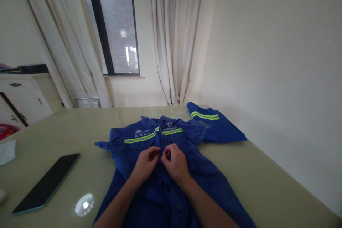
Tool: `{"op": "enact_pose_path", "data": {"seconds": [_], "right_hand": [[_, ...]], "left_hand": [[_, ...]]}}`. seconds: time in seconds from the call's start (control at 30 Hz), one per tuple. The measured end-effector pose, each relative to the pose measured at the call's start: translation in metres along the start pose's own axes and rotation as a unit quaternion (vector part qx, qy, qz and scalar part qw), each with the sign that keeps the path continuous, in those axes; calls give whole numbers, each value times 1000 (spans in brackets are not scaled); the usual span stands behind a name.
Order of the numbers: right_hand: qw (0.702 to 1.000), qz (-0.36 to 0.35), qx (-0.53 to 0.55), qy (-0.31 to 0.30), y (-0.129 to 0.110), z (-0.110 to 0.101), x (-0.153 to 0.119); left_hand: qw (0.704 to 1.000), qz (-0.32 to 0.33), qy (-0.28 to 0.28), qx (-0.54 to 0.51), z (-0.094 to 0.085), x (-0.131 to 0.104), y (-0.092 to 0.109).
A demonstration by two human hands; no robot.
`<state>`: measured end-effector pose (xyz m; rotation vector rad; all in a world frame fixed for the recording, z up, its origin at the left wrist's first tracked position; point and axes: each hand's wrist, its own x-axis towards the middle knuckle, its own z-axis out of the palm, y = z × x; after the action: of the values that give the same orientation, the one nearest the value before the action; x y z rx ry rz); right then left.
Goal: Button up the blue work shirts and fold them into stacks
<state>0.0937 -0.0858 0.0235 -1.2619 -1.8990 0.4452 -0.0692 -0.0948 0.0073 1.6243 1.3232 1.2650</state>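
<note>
Curling my left hand [146, 162] and right hand [175, 162] at the front opening of a blue shirt [160, 199], tips close together; cannot tell whether I've pinched cloth. Collar [167, 118] toward the table's [267, 185] far edge. Chest: white gear emblem [169, 124], white lettering [142, 133] too small to read. Second blue garment [227, 130] by far right corner. Table glossy, greenish; window [117, 21], pale curtains [173, 35] beyond.

From the shirt [159, 196], you can pass over bare table [85, 124] at ten o'clock; folded clothing [224, 127] blocks two, a dark slab [49, 181] nine.
</note>
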Motion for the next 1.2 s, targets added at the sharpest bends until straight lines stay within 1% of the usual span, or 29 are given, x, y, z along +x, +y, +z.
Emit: {"op": "enact_pose_path", "data": {"seconds": [0.1, 0.2, 0.3, 0.37, 0.47, 0.6, 0.67, 0.77, 0.83, 0.9, 0.97, 1.0, 1.07, 1.13, 1.2], "right_hand": [[1000, -1, 7, -16, 0, 1, 0], [999, 2, 24, -27, 3, 2, 1], [997, -8, 67, -31, 6, 2, 3], [994, -10, 103, -38, 7, 2, 3], [988, 18, 142, -57, 9, 3, 3], [985, 48, 152, -63, 11, 5, 4], [988, 39, 139, -56, 12, 5, 4], [992, -2, 119, -32, 11, 3, 4], [992, -21, 128, -6, 9, 2, 4], [987, -19, 161, 16, 7, 2, 5], [979, 3, 204, 27, 7, 3, 7], [973, 26, 226, 23, 9, 4, 9], [957, 95, 273, -5, 15, 6, 14], [933, 170, 312, -62, 23, 7, 18], [920, 199, 315, -126, 30, 7, 21]], "left_hand": [[999, 4, 16, 50, 2, -2, 1], [992, 39, 45, 108, 4, -4, 3], [990, 51, 47, 123, 4, -6, 6], [992, 45, 40, 110, 4, -6, 8], [995, 35, 32, 88, 3, -6, 9], [997, 24, 25, 72, 2, -6, 10], [998, 13, 24, 65, 2, -5, 11], [999, -3, 16, 35, 1, -3, 10], [1000, -12, 19, -1, 0, 0, 7], [999, -23, 30, -40, -1, 3, 3], [997, -29, 36, -68, -2, 5, 1], [996, -28, 38, -73, -3, 5, 0], [998, -13, 30, -46, -2, 3, 2], [999, 30, 1, 36, -1, -1, 7], [985, 86, -29, 146, 0, -5, 13]]}}
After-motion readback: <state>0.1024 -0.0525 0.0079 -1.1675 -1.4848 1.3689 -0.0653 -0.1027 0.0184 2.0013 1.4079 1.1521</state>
